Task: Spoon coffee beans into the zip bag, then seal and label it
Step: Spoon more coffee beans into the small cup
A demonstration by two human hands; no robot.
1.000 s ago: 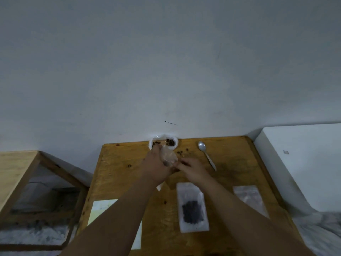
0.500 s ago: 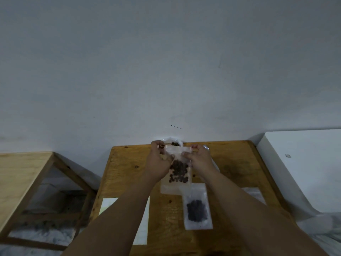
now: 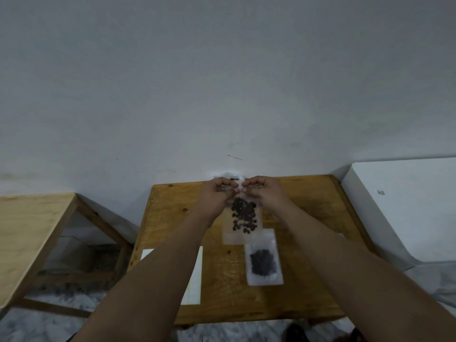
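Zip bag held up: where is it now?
Head view, centre: zip bag held over the table, top pinched by left hand and right hand, beyond the flat filled bag.

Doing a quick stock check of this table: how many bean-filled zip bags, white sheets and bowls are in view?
Bean-filled zip bags: 2, the held bag and the flat bag
White sheet: 1
White bowl: 1, mostly hidden
Total: 4

The bag (image 3: 241, 233) you hold is clear, faintly frosted plastic. Your table (image 3: 172, 213) is knotty, varnished wood; the lower-left sheet (image 3: 195, 280) looks like matt white paper.
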